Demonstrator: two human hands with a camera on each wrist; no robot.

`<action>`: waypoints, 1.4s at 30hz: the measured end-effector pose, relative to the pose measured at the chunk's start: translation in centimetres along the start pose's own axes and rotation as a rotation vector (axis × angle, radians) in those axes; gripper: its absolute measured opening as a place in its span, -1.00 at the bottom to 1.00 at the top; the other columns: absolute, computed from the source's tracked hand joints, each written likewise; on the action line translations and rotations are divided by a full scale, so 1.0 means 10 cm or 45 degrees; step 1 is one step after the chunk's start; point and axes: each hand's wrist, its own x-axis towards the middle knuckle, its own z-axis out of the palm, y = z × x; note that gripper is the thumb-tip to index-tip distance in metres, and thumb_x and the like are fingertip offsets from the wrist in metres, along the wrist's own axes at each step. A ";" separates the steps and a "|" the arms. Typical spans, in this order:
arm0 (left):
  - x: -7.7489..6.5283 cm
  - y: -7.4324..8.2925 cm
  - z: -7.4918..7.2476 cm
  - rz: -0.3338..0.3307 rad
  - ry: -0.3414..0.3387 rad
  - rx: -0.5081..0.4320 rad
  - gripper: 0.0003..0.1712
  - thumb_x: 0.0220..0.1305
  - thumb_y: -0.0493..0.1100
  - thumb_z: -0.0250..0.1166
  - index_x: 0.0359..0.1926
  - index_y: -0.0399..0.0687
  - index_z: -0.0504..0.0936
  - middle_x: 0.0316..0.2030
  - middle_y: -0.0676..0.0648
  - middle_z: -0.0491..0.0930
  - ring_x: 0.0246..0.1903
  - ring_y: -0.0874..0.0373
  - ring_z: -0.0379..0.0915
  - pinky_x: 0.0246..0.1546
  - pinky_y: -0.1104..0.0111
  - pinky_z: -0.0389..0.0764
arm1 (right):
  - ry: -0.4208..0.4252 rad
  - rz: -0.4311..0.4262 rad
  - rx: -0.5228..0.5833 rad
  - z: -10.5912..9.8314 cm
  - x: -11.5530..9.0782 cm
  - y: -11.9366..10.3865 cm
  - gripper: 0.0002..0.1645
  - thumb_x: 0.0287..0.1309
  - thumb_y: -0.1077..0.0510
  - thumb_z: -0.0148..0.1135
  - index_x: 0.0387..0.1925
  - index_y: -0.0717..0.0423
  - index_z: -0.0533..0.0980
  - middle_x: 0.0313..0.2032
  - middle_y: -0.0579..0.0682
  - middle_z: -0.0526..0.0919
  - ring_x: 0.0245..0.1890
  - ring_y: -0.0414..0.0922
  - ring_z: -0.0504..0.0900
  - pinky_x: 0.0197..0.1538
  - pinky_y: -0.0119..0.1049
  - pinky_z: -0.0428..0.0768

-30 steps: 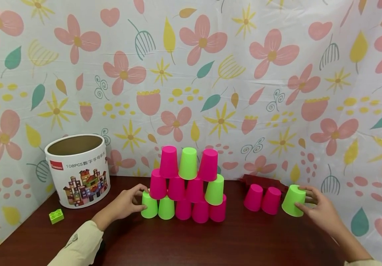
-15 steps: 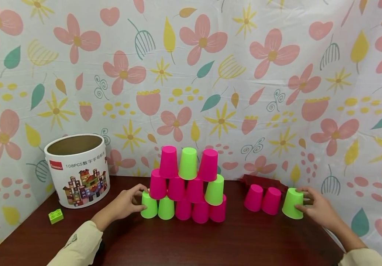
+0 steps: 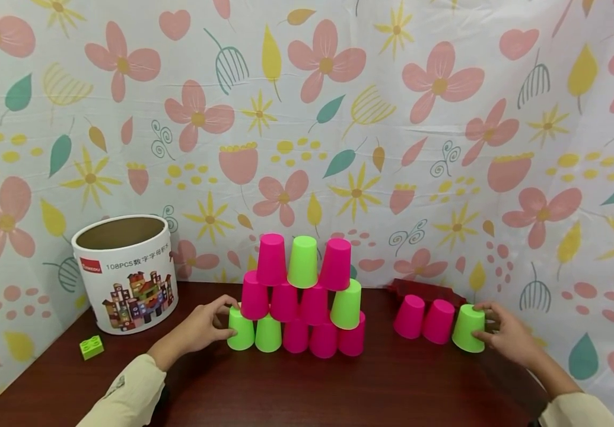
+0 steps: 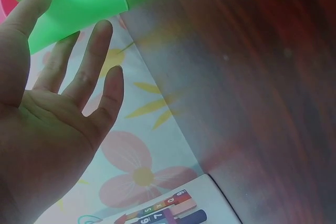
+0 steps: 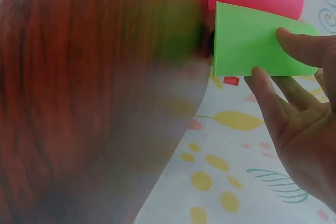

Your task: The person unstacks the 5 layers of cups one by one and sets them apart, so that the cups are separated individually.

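Observation:
Pink and green plastic cups stand upside down in a stepped stack. A pink cup [image 3: 271, 260], a green cup [image 3: 302, 262] and another pink cup [image 3: 336, 265] form its top row. My left hand [image 3: 202, 325] holds the leftmost green cup [image 3: 240, 330] of the bottom row, thumb in front and fingers behind. Off to the right, my right hand [image 3: 515, 335] grips a separate green cup [image 3: 468, 329] between thumb and fingers. That cup is upside down, low over or on the table; I cannot tell which. Two pink cups [image 3: 409, 317] stand just left of it.
A white printed bucket [image 3: 127, 284] stands at the back left, with a green toy brick [image 3: 91, 347] in front. Dark red material [image 3: 426, 289] lies behind the two pink cups. A flowered curtain [image 3: 307, 118] hangs behind the table [image 3: 307, 391].
My right hand has brought its green cup down and slightly left, nearer the two pink cups. The left hand and the stack stay as they were.

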 end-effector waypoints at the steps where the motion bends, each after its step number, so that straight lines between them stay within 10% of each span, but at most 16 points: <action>1: 0.00 0.00 0.00 -0.002 -0.002 0.000 -0.49 0.19 -0.14 0.46 0.08 0.10 0.41 0.01 -0.19 0.66 -0.40 0.20 0.60 -0.39 0.34 0.60 | 0.000 0.003 0.000 0.00 0.00 0.02 -0.35 0.01 0.46 0.41 0.10 0.45 0.28 -0.01 0.63 0.47 -0.09 0.45 0.58 -0.34 -0.21 0.65; 26: -0.01 0.00 0.00 0.031 0.007 0.028 -0.49 0.20 -0.13 0.46 0.08 0.11 0.40 0.01 -0.19 0.66 -0.41 0.24 0.59 -0.37 0.35 0.58 | 0.046 0.045 -0.058 0.07 0.10 0.29 -0.34 0.01 0.44 0.41 0.16 0.39 0.34 -0.02 0.55 0.53 -0.16 0.26 0.64 -0.44 -0.28 0.61; 31: 0.00 0.01 0.02 0.038 0.012 0.029 -0.49 0.19 -0.14 0.47 0.08 0.11 0.41 0.01 -0.20 0.66 -0.41 0.24 0.59 -0.35 0.35 0.58 | 0.103 0.002 -0.069 0.05 0.07 0.26 -0.30 0.02 0.40 0.44 0.18 0.46 0.33 -0.03 0.53 0.56 -0.18 0.08 0.68 -0.35 -0.41 0.59; 36: -0.01 0.00 0.03 0.038 0.008 0.029 -0.49 0.20 -0.13 0.46 0.08 0.10 0.40 0.01 -0.19 0.66 -0.41 0.25 0.59 -0.36 0.35 0.58 | 0.222 0.019 -0.066 0.00 0.03 0.14 -0.29 0.14 0.25 0.42 0.24 0.40 0.32 0.07 0.50 0.52 -0.20 -0.51 0.52 -0.34 -0.52 0.55; 42: -0.02 0.03 0.00 0.019 0.015 0.027 -0.49 0.19 -0.14 0.47 0.08 0.12 0.40 0.01 -0.21 0.66 -0.40 0.22 0.59 -0.35 0.34 0.59 | 0.355 -0.050 0.018 0.00 0.03 -0.15 -0.38 0.18 0.24 0.38 0.21 0.35 0.37 -0.06 -0.39 0.55 -0.18 -0.74 0.36 -0.30 -0.63 0.52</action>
